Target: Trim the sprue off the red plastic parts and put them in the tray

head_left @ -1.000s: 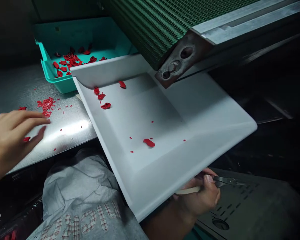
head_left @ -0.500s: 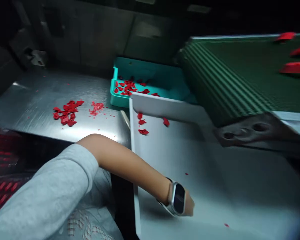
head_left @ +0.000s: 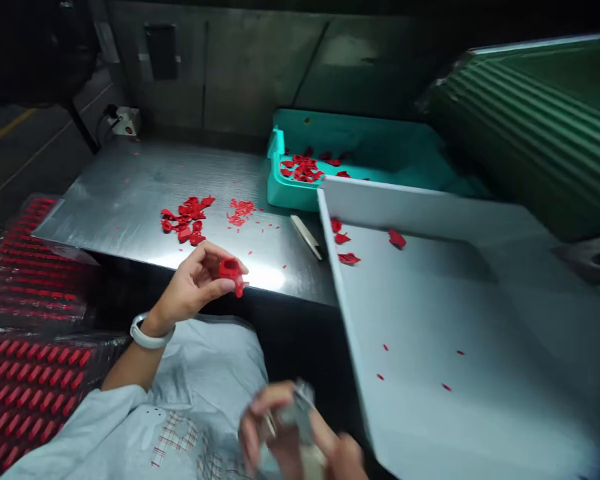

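My left hand (head_left: 193,283), with a white watch band on its wrist, pinches a small hollow red plastic part (head_left: 231,272) in front of the metal table's near edge. At the bottom of the view my right hand (head_left: 300,433) is blurred by motion. Its fingers curl round a greyish, partly shiny object (head_left: 300,417) whose kind I cannot make out. Ahead of the left hand lies a pile of red parts (head_left: 187,217) on the metal table (head_left: 130,200), with small red scraps (head_left: 241,211) beside it.
A turquoise bin (head_left: 295,195) holds more red parts. The white tray (head_left: 420,300) at right has a few red parts and scraps. Above it juts a green conveyor belt (head_left: 520,100). A pale flat tool (head_left: 306,237) lies by the tray; trays of red pieces (head_left: 35,380) stand at left.
My left hand has come out of the white tray, back to the left, and now holds a red part. My right hand has come into view. The camera has turned left.
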Motion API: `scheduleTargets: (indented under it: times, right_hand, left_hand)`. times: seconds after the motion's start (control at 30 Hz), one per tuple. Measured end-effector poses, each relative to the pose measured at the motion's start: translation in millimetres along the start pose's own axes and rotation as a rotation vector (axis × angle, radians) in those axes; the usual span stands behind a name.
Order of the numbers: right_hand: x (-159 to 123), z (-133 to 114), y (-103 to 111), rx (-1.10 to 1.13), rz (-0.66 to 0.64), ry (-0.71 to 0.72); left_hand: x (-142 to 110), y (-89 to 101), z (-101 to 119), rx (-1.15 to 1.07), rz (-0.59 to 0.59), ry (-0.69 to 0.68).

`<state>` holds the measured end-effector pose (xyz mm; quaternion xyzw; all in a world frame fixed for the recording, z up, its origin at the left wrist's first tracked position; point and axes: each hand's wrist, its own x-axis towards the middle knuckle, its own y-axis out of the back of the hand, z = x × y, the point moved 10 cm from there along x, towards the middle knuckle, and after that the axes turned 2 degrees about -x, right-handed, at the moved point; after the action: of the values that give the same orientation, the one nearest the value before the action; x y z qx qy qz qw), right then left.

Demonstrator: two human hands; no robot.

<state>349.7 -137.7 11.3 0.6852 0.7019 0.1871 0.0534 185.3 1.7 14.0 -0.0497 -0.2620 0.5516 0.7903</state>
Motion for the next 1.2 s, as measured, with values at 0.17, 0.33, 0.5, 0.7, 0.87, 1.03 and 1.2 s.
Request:
scheduleTargets:
  times: [0.17,0.33,0.5,0.7,0.87,1.03,1.2]
  right_hand:
    - [62,-4,-52,-0.135,-0.052,0.105]
    - [90,-11,-63,-0.198,-0.093,0.229]
    - [97,-6,-54,-0.347,-0.025,0.297]
    - [101,5,-33,-0.476,0.032,0.265]
    - [102,8,-24,-0.475,0.026,0.253]
    - [104,10,-23,-0.469,0.013,0.260]
    - [103,11,-23,-0.552,0.000,0.273]
  left_hand:
    - [-39,33.2,19,0.090,0.202,-0.148]
    - [-46,41.9,36,0.209,0.237,-0.286]
    - [-39,37.2,15,0.188,0.206,-0.229]
    - [-26,34.2,-8,0.198,0.266,-0.139]
    - [-19,26.0,-6,0.270,0.246,-0.174]
    - [-19,18.8,-3,0.297,0.178,-0.213]
    - [-20,18.0,-2,0.388,0.192,-0.225]
